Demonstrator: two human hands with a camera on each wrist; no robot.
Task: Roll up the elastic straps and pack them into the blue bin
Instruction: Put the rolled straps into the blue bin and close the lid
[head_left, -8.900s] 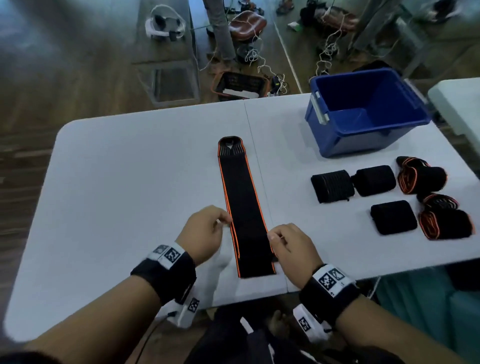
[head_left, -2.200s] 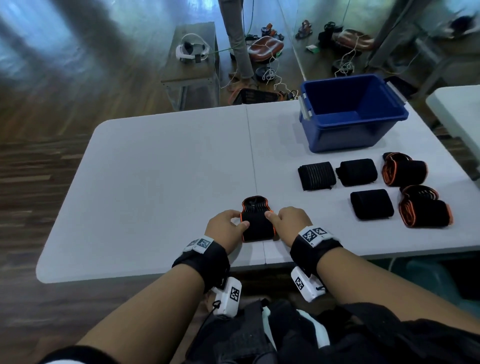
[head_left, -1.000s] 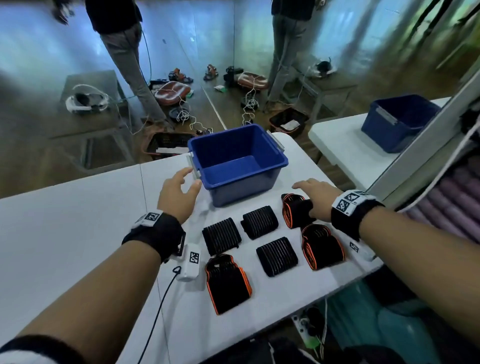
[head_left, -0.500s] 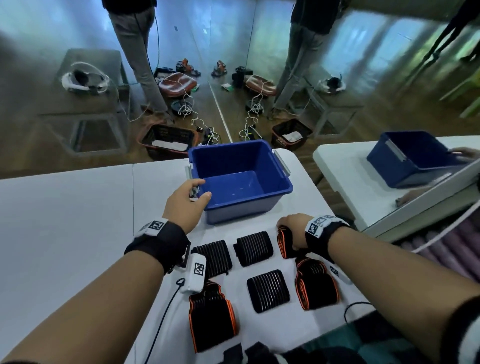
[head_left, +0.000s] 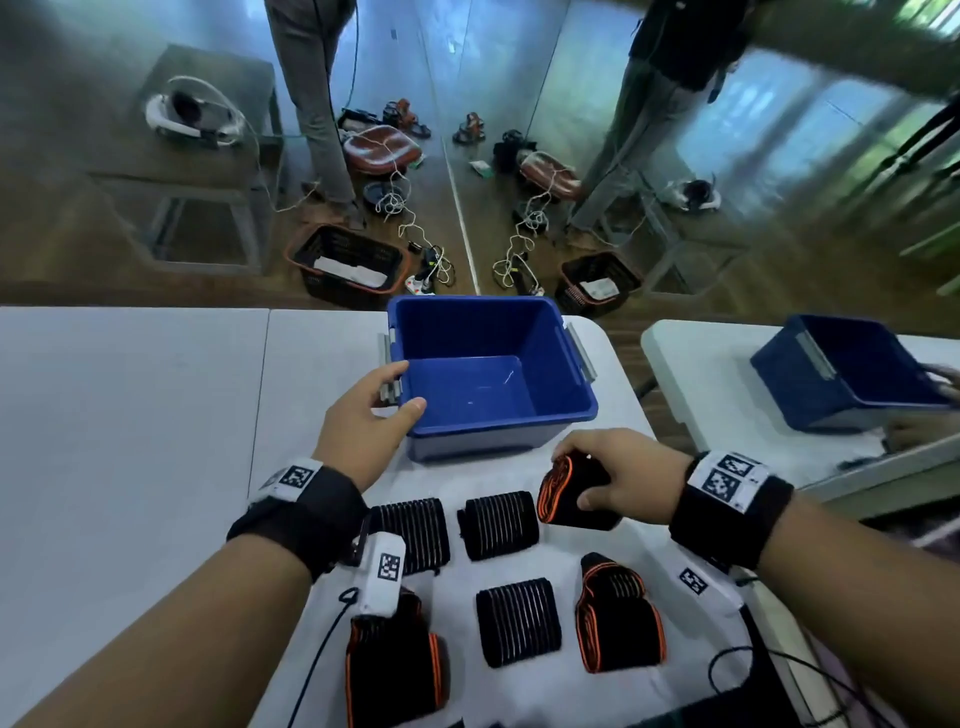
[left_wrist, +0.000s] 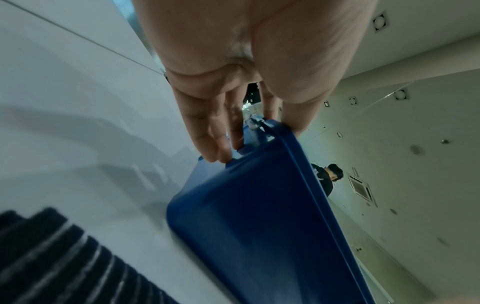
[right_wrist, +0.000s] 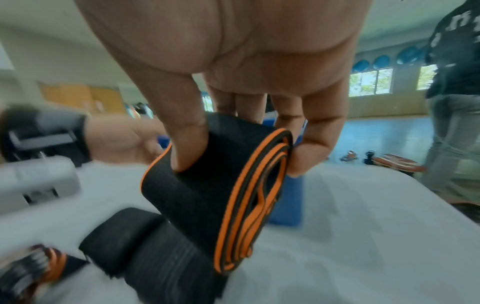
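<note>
The empty blue bin (head_left: 550, 410) stands on the white table (head_left: 130, 415). My left hand (head_left: 371, 415) grips the bin's near-left corner (left_wrist: 262, 131), thumb on the rim and fingers on the outer wall by the grey latch. My right hand (head_left: 613, 475) holds a rolled black strap with orange edging (head_left: 569, 491) (right_wrist: 221, 197), lifted just off the table in front of the bin. Several more rolled straps lie below: plain black rolls (head_left: 498, 525) (head_left: 519, 621) (head_left: 415, 532) and orange-edged ones (head_left: 615, 631) (head_left: 395, 670).
The table's right edge (head_left: 670, 525) runs close beside the rolls. A mirror wall behind reflects a second table and blue bin (head_left: 841, 374). A person's legs (head_left: 317, 104), baskets (head_left: 348, 265) and cables lie on the floor beyond the table.
My right hand has closed round the orange-edged roll and raised it off the table. My left hand has settled its hold on the bin's corner. The head view has dropped closer.
</note>
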